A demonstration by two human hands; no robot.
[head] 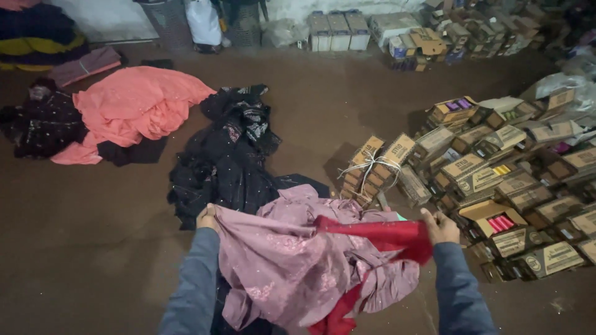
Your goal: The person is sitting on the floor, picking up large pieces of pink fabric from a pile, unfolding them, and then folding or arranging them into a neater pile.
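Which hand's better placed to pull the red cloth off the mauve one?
Right, probably. The right hand already grips the red cloth at its end, while the left hand holds the mauve garment on the far side.

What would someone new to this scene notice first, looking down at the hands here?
First, the mauve embroidered garment with a red cloth across it, held up between the left hand and right hand. Beyond it lie a black sequined heap and a salmon-pink cloth on the brown floor, with stacked cardboard boxes at right.
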